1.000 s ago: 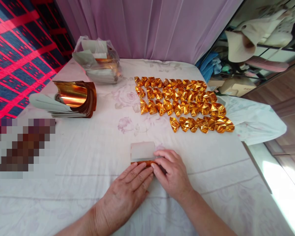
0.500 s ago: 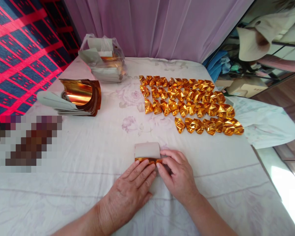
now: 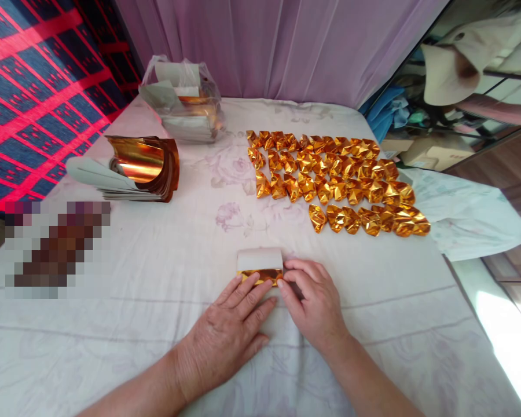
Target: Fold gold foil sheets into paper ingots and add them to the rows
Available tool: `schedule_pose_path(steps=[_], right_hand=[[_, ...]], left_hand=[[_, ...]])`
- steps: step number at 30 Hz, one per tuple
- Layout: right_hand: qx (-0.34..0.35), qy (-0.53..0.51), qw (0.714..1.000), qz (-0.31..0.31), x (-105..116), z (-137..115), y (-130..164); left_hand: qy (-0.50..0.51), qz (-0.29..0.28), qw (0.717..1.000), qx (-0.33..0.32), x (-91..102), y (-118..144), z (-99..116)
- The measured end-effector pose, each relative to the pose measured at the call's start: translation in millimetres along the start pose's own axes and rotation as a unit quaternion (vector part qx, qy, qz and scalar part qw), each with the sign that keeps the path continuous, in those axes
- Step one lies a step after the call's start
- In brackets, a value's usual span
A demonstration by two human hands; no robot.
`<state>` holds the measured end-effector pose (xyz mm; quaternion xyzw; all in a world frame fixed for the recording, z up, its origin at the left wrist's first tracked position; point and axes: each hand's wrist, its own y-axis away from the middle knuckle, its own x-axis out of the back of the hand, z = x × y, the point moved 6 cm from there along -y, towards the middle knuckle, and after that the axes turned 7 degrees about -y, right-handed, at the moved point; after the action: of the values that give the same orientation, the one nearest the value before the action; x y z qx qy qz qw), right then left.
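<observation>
Folded paper (image 3: 259,259) lies on white cloth (image 3: 156,249), its gold near edge under the left hand (image 3: 228,330), fingers slightly spread; the right hand (image 3: 316,307) curls at its right end, whether pinching I can't tell.

From my remote seat I see a purple curtain (image 3: 252,52) draped behind the cloth-covered table (image 3: 156,249), red-and-blue patterned fabric (image 3: 47,75) at left, crowded shelving (image 3: 498,87) at right, and bright light (image 3: 501,330) pouring in low beside it
</observation>
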<state>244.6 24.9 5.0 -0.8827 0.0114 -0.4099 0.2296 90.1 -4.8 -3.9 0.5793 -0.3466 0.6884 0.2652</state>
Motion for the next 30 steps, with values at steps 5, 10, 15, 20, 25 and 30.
schedule_pose_path(steps=[5,10,15,20,25,30], right_hand=[[-0.005,-0.002,1.0,0.004,-0.1,-0.3,-0.6],[-0.012,0.001,1.0,0.009,-0.6,-0.1,-1.1],[-0.015,0.001,1.0,0.008,-1.0,0.0,-1.6],[-0.015,0.003,1.0,0.01,-1.2,-0.2,-1.5],[-0.015,-0.003,1.0,0.019,-1.1,0.7,-1.1],[-0.016,-0.005,1.0,0.017,-0.8,1.6,-1.4]], left_hand=[[0.024,-0.01,1.0,0.003,0.6,-1.6,-2.7],[0.014,-0.009,1.0,0.007,2.0,-2.3,-2.9],[0.001,0.014,1.0,0.025,2.5,-0.7,-3.2],[-0.027,0.012,0.999,0.031,1.0,0.2,-4.0],[-0.042,0.015,0.999,0.028,0.0,0.5,-4.0],[-0.038,0.019,0.998,0.041,1.3,0.3,-5.2]])
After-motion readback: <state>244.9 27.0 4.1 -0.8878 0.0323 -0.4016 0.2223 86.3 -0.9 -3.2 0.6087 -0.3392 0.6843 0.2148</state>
